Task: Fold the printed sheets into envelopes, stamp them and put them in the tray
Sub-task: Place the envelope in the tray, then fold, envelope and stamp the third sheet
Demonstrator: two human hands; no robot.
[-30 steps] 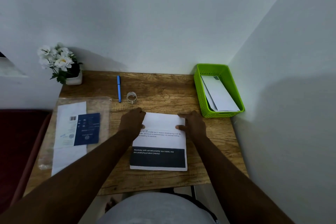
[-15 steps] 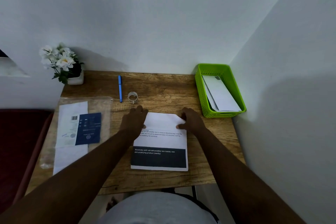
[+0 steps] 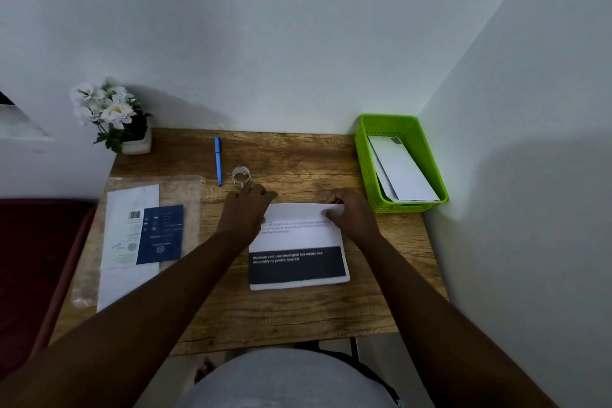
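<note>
The thin white printed sheet with a dark band (image 3: 298, 242), light and limp, lies mid-desk; its far fold is pressed flat by the left hand (image 3: 246, 212) and pinched at the corner by the right hand (image 3: 351, 214)

printed sheet (image 3: 298, 242): white, dark band near edge, top folded over, flat between both hands' fingers | tray (image 3: 364, 156): green, right of fingers, holding white envelopes (image 3: 402, 169)

On the printed sheet (image 3: 298, 242) the dark band reads roughly "Wardrobe (with old dehumidifier box inside), new dehumidifying product (nearby)". The leaflet (image 3: 132, 225) shows a barcode; its print is too small.
</note>
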